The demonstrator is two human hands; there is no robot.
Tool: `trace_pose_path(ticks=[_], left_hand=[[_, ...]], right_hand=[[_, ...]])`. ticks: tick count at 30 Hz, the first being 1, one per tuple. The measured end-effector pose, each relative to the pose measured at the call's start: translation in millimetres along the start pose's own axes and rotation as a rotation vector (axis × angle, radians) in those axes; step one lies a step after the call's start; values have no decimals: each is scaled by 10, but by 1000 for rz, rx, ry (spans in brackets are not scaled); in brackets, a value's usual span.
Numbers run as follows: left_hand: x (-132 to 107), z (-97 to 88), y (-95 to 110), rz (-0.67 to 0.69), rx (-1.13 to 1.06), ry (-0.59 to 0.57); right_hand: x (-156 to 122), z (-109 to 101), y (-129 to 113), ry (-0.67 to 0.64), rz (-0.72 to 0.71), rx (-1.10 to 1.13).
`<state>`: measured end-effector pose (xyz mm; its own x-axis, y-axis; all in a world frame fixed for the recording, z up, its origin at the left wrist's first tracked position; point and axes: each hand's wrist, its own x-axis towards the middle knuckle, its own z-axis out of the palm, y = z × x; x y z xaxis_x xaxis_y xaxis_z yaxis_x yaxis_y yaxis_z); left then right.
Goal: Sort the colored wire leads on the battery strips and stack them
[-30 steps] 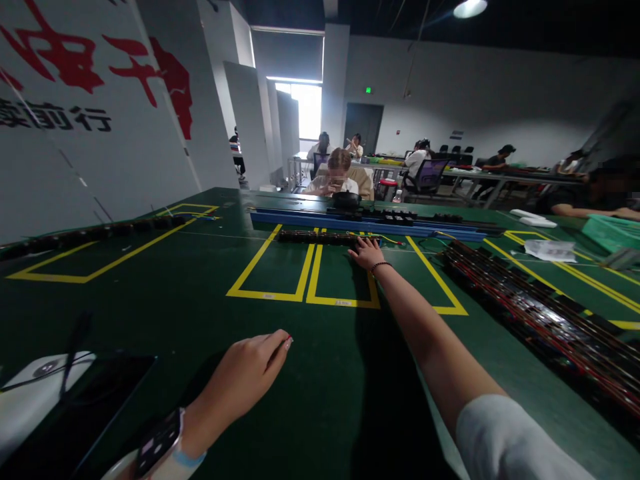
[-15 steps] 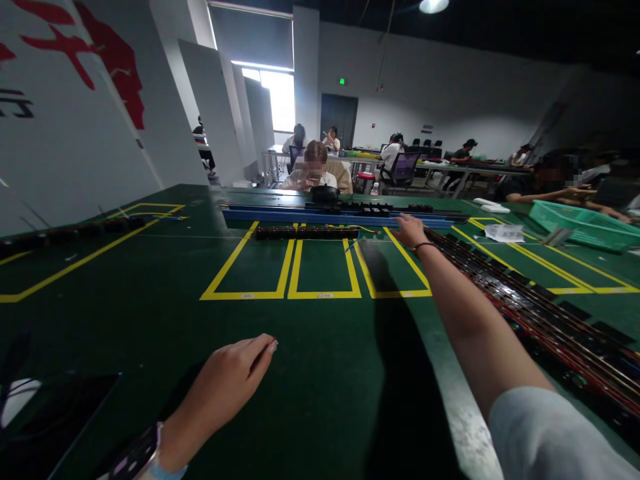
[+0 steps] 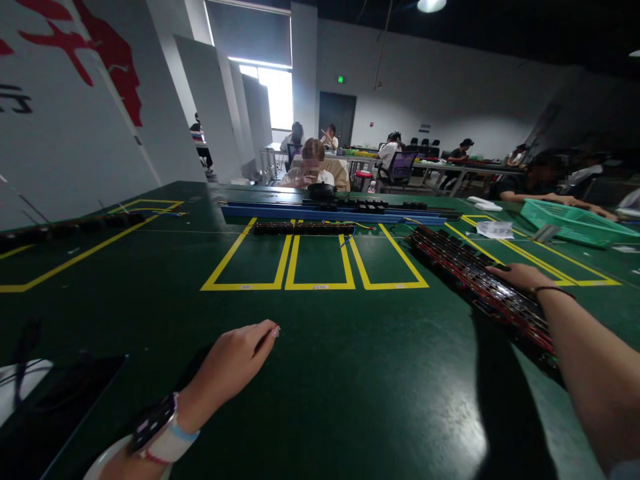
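Observation:
My right hand (image 3: 523, 278) lies over a bundle of long black strips (image 3: 465, 273) with red wires, on the right of the green table. Its fingers bend around the bundle's far side; the undersides are hidden. Lower left, my left hand (image 3: 237, 357) rests near the tabletop with its fingers curled in, and nothing shows in it. A wristwatch (image 3: 155, 421) is on the left wrist. Ahead of both hands, a single black strip (image 3: 303, 229) with yellow and blue wire ends lies across the yellow-taped boxes (image 3: 320, 287).
Beyond the strip runs a long blue rail (image 3: 300, 215) with black parts. A green basket (image 3: 575, 223) and a clear plastic piece (image 3: 495, 230) stand far right. Another black strip (image 3: 65, 227) lies left, a dark flat panel (image 3: 75, 407) lower left. People sit across the room.
My right hand has come back from the bundle's far end toward me and to the right. The bundle's near end now shows, shifted away from me. My left hand has hardly moved.

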<state>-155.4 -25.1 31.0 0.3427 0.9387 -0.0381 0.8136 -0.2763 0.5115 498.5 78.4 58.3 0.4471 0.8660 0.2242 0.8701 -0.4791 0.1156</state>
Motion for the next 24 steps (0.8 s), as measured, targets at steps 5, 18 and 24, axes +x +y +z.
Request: trace_pose_path(ticks=[5, 18, 24], left_hand=[[28, 0, 11, -7, -7, 1], [4, 7, -26, 15, -40, -12], [-5, -17, 55, 23, -29, -3]], right_hand=[[-169, 60, -121, -92, 110, -18], [-389, -667, -561, 383, -5, -198], [-661, -1094, -1389, 372, -261, 44]])
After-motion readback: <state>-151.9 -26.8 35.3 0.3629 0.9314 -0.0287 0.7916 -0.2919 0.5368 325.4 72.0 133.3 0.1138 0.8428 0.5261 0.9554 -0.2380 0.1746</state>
